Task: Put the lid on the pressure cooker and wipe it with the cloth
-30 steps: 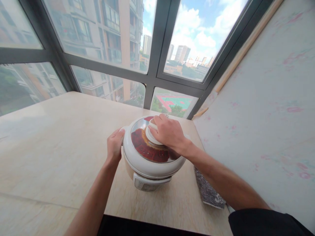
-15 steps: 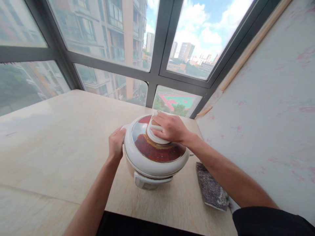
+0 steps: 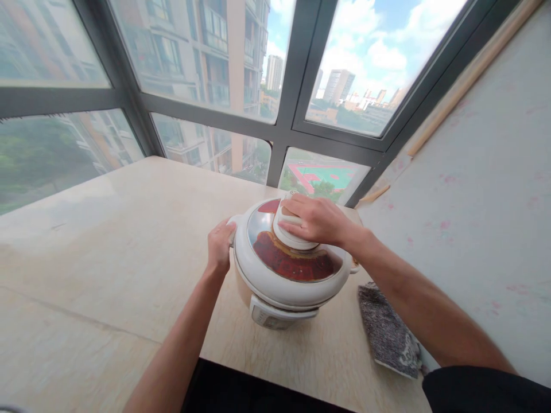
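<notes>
A round white electric cooker with a control panel on its front stands on a pale marble-look ledge. Its lid has a white rim and a dark red, partly reflective centre. My left hand is closed around the side handle at the cooker's left. On top, my right hand grips the white lid knob, fingers curled over it. The lid sits on the cooker. Part of the right side handle shows beyond my right forearm.
A folded grey-brown cloth lies on the ledge to the right, beside the patterned wall. Grey-framed windows close off the back and left. Something dark lies along the near edge.
The whole view has shifted, so the cooker, cloth and window appear farther right. Both hands keep their hold on the side handle and the lid knob.
</notes>
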`<state>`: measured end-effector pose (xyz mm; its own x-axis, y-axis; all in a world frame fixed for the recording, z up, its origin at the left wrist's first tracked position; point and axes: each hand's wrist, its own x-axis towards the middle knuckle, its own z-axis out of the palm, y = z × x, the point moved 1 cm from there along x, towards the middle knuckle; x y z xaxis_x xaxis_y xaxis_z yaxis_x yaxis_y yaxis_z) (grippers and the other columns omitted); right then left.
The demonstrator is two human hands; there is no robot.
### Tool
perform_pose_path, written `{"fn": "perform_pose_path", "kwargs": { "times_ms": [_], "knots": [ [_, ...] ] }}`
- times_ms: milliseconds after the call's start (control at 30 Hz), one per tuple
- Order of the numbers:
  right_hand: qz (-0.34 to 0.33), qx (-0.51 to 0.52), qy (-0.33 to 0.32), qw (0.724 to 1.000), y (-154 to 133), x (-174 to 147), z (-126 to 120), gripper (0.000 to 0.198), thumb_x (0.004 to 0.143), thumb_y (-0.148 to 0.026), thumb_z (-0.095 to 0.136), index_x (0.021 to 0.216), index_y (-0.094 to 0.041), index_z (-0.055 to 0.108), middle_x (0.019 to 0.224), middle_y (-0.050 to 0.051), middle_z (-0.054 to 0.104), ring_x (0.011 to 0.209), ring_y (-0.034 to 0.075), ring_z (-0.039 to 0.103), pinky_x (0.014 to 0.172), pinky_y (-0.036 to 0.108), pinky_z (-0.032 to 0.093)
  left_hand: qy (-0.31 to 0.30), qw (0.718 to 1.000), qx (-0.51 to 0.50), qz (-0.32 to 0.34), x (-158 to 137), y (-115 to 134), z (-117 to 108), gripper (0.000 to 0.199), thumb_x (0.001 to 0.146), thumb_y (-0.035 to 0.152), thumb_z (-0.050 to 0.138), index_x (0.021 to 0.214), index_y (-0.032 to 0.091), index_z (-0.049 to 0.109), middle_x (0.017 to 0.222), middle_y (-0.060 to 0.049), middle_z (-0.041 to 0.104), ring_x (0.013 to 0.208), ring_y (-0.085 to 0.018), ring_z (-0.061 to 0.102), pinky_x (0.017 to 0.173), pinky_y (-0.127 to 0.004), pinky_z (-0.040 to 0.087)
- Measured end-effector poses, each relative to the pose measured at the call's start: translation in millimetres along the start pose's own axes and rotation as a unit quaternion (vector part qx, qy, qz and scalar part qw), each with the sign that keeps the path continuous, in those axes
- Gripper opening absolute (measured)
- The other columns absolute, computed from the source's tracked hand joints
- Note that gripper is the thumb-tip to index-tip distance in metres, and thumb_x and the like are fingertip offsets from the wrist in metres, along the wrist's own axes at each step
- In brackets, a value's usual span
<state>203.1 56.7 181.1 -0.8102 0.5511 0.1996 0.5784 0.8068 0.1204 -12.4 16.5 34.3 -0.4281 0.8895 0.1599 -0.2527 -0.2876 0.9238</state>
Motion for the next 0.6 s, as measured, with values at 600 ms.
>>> {"fn": "perform_pose_path", "kwargs": {
  "times_ms": [600],
  "knots": [
    [-0.017, 0.220, 0.130, 0.967, 26.3, -34.6, 25.5, 0.058, 0.095, -0.054, 0.059, 0.142, -0.021, 0.052, 0.131, 0.013, 0.061, 0.119, 0.028, 0.059, 0.100, 0.043, 0.048, 0.020, 0.999, -0.031, -0.026, -0.2, 0.7, 2.6, 0.034, 0.069, 0.039, 0.066, 0.090, 0.013, 0.073, 0.078, -0.003, 0.069, 0.068, -0.019, 0.058, 0.062, -0.029, 0.043]
  ]
}}
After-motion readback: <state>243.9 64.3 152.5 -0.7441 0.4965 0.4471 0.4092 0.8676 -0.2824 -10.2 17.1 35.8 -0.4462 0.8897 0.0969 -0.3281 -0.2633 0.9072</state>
